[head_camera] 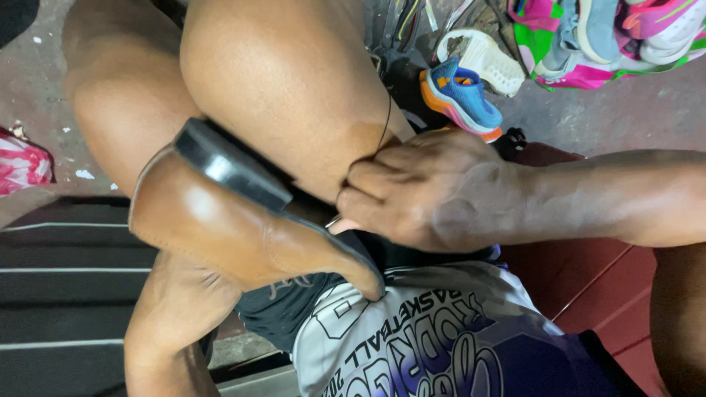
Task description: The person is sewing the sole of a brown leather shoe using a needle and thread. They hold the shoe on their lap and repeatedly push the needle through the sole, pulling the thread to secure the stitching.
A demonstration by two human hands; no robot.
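A brown leather shoe (243, 228) was being stitched: a dark thread (387, 121) was pinched tight by the right hand (426, 191); the left hand's grip was hidden beneath. A firm, steady pull was judged necessary.

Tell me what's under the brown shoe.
Under the brown shoe lie dark shorts and a printed jersey. The left hand supports it from below; its fingers are covered.

We had the boot (228, 220) just left of our right hand (426, 191), wedged under our knee (294, 88); the sneaker (462, 97) lay beyond the hand, the pile of shoes (618, 33) farther right.
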